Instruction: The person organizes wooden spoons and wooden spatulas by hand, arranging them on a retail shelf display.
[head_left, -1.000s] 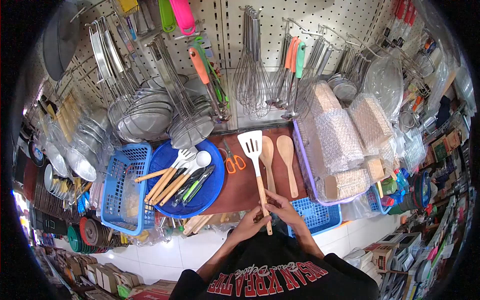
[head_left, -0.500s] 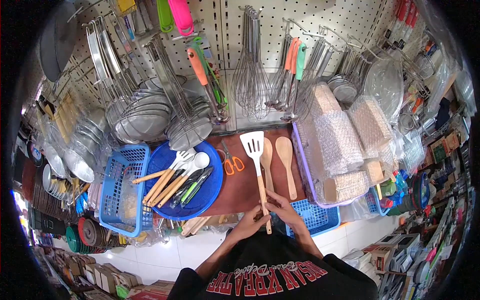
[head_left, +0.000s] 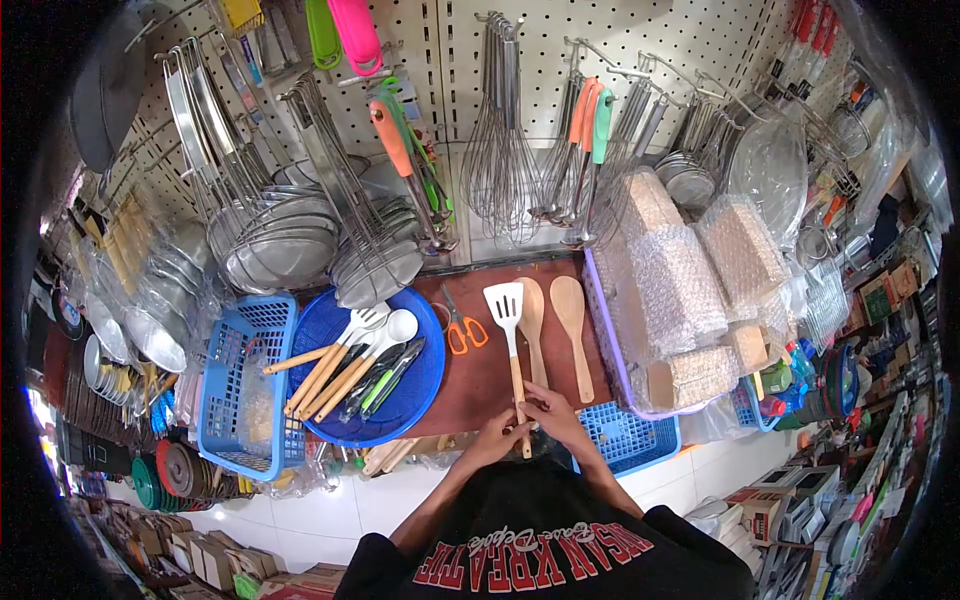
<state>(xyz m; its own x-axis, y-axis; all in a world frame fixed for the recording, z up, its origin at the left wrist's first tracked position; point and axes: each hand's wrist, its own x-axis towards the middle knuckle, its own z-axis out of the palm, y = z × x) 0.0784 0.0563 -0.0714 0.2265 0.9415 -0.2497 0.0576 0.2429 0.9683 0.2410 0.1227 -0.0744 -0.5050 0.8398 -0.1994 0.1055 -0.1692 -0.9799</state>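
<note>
Lengthwise, the slotted turner (head_left: pixel 507 310) points forward, left hand (head_left: pixel 497 438) and right hand (head_left: pixel 550 412) closed on its handle (head_left: pixel 517 376).

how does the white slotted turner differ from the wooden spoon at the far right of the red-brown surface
The slotted turner has a white, slotted, flat-ended head on a wooden handle; the wooden spoon is one wood tone throughout, its rounded head without slots. The turner is held in both hands, while the spoon lies on the red-brown surface. Both point their heads away from the person.
</note>
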